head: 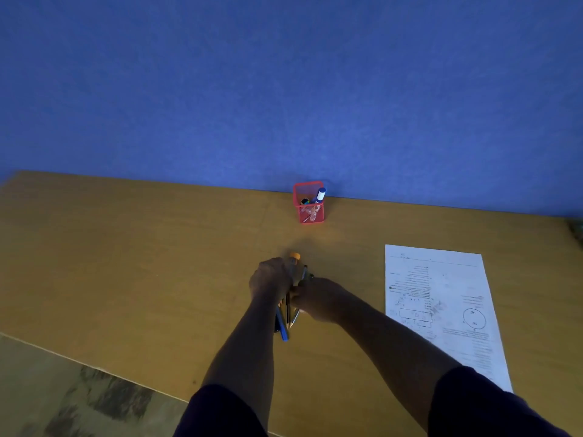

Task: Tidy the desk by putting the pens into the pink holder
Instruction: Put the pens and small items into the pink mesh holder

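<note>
The gathering step is in hand: the left hand (271, 279) grips a bundle of pens (287, 313) over the bench (157, 263), the right hand (318, 298) closed against it; next comes a carry to the pink holder (308, 203) by the wall

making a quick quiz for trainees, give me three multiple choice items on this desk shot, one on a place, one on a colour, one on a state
1. Where is the pink holder?
A. at the desk's back edge, by the blue wall
B. on the printed sheet
C. in the left hand

2. What colour is the cap at the bundle's far end?
A. green
B. orange
C. white

3. What is the left hand doing?
A. resting flat, open
B. pressing the sheet
C. closed around a bundle of pens

Answers:
1 A, it stands against the wall.
2 B, the orange cap shows above the fist.
3 C, pens stick out below the fist.
</note>
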A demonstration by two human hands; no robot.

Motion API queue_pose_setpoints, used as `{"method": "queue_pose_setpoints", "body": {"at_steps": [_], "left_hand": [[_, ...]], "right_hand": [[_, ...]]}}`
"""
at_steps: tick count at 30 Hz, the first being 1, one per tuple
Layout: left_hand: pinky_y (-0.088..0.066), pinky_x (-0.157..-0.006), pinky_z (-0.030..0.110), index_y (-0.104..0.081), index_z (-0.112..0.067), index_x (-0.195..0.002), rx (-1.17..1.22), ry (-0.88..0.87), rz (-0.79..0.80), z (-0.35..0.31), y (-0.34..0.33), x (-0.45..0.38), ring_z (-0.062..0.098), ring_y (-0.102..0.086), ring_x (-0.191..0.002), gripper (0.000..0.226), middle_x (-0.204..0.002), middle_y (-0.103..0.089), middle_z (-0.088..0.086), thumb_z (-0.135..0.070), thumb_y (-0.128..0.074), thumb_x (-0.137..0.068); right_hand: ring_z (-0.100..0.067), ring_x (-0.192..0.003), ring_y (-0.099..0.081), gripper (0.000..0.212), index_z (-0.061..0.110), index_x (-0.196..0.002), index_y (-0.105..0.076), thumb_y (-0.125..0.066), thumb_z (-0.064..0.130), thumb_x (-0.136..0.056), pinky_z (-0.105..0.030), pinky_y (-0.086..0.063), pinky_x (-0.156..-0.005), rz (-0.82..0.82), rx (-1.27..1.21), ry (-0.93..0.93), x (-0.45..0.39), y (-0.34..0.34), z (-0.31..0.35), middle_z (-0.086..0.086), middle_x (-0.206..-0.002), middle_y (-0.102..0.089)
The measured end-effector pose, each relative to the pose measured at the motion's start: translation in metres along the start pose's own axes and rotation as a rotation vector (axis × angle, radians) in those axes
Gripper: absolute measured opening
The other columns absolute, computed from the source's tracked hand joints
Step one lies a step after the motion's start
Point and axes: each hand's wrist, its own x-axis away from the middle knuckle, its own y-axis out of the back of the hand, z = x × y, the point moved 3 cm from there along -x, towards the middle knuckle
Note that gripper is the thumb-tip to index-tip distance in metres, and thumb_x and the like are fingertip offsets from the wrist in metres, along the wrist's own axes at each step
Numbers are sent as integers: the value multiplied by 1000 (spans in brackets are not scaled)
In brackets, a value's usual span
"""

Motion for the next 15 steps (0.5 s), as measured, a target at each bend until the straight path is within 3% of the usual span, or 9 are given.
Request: {"method": "queue_pose_setpoints", "body": {"at_steps": [8,12,15], "left_hand": [[-53,-75,37,-71,-17,-102,14,-51,-35,-2,0,5,30,-65,-89,54,-102,-70,9,-58,-35,-101],[-52,-71,35,-72,-21,-100,113,-148,-30,-6,1,4,32,-67,-94,31,-104,-70,9,-45,-52,-97],[-55,-69,35,-71,-23,-96,148,-208,-30,-10,-2,3,29,-67,-90,26,-101,-70,6,-42,-55,-90]], "right_hand": [[-27,-100,-61,25,10,-112,-62,-66,22,-90,-40,-49,-84,60,139,54,3,0,-16,-9,-111,-65],[-29,-102,-60,31,6,-116,-60,-66,21,-90,-40,-48,-83,95,130,-23,7,-1,-25,-13,-116,-63],[-31,-106,-58,35,3,-122,-55,-64,15,-90,-43,-50,-87,159,72,-47,9,-3,-27,-16,-121,-60]]}}
